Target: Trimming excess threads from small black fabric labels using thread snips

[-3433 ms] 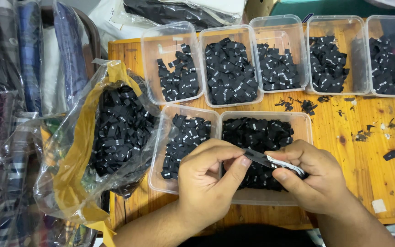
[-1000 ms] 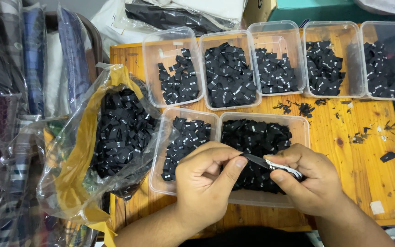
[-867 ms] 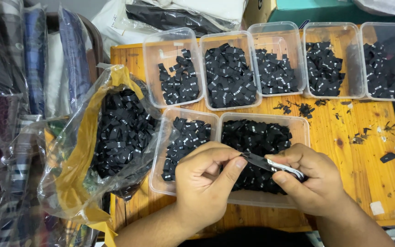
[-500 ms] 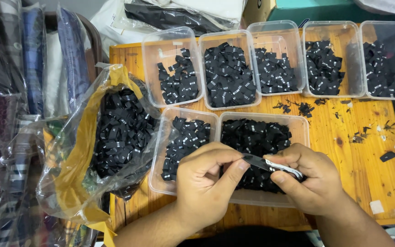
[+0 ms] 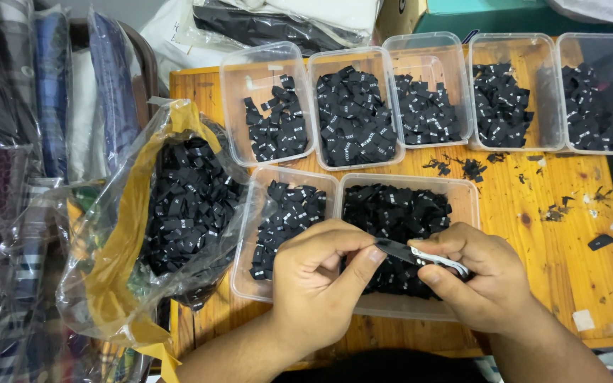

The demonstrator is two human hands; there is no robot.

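1. Scissors (image 5: 423, 256), small with black blades, are pinched between both hands at about six o'clock in the view, above the large tub (image 5: 462, 202) of black labels.
2. Left hand (image 5: 321, 284) is closed, thumb and forefinger nipping something small and dark at the blade tips; what it is cannot be told for certain.
3. Right hand (image 5: 480, 284) is closed around the pale handle end of the scissors.
4. Labels (image 5: 395, 220) look light, soft and floppy, likely best taken by an edge with the fingertips; the scissors look stiff and sharp, so the handle end seems the safe hold.
5. Five tubs of labels run along twelve o'clock on the wooden counter (image 5: 569, 248); a smaller tub (image 5: 250, 220) sits just left of the large one.
6. Plastic bag (image 5: 122, 234) of labels lies at nine o'clock.
7. Compared with the earlier pictures, both hands keep nearly the same hold and place; nothing else has moved.
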